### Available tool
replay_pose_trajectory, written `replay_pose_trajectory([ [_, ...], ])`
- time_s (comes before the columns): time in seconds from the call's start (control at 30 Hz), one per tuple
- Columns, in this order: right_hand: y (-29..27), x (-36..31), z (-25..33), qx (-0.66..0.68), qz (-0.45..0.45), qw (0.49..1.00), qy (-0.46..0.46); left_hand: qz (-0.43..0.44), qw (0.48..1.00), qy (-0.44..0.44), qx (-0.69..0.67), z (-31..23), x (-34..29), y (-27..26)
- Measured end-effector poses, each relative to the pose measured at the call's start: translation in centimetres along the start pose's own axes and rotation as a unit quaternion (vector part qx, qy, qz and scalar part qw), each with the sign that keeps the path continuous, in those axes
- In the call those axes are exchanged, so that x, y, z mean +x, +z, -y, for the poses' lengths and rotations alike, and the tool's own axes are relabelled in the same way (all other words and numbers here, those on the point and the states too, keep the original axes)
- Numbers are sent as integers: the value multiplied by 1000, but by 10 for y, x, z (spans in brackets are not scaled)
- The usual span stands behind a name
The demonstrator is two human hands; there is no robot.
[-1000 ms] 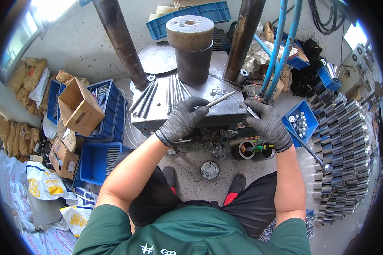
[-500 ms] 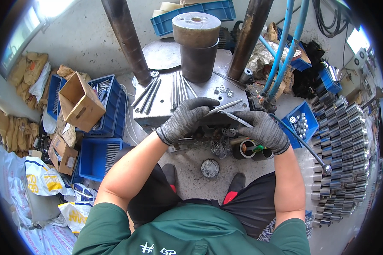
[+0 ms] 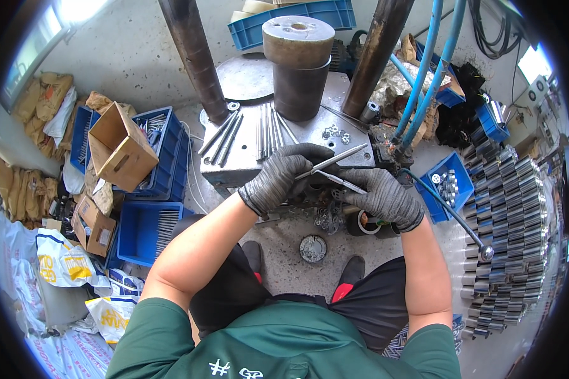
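Observation:
My left hand (image 3: pixel 277 178), in a grey knit glove, is closed around a slender metal rod (image 3: pixel 340 156) that points up to the right. My right hand (image 3: pixel 387 199), gloved alike, grips a slim metal tool (image 3: pixel 340 180) whose far end meets or nearly meets the rod's underside; its exact kind is unclear. Both hands hover just in front of a steel press table (image 3: pixel 253 148). Several metal rods (image 3: pixel 269 132) lie on that table to the left, and small metal rings (image 3: pixel 336 134) lie in a cluster to the right.
A thick steel cylinder (image 3: pixel 299 69) stands on the table between two dark columns (image 3: pixel 379 57). Blue bins with rods (image 3: pixel 139 237) and a cardboard box (image 3: pixel 121 148) are at left. Right are a blue bin of metal parts (image 3: pixel 447 184), stacked metal cylinders (image 3: pixel 512 234) and a ball-ended lever (image 3: pixel 452 215).
The rod and the slim tool have shifted slightly right and up in my left hand's case, and the tool's tip has moved left and down. My right hand has edged left. Both grips hold.

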State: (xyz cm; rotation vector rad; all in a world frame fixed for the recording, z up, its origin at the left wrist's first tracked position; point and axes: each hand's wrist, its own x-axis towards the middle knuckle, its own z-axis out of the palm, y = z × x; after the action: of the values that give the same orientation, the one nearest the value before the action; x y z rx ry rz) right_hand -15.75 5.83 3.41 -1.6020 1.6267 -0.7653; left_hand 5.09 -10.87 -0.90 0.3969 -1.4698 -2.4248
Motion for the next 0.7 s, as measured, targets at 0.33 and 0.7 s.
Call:
replay_pose_trajectory([
  [0.33,23,8,-13,-130,-68,988,-42,147,920,-49,-360,1,11,-4],
  [0.7,28,12,-21,227,-17,970,81,66,946,9,-317,-5,10,-21],
])
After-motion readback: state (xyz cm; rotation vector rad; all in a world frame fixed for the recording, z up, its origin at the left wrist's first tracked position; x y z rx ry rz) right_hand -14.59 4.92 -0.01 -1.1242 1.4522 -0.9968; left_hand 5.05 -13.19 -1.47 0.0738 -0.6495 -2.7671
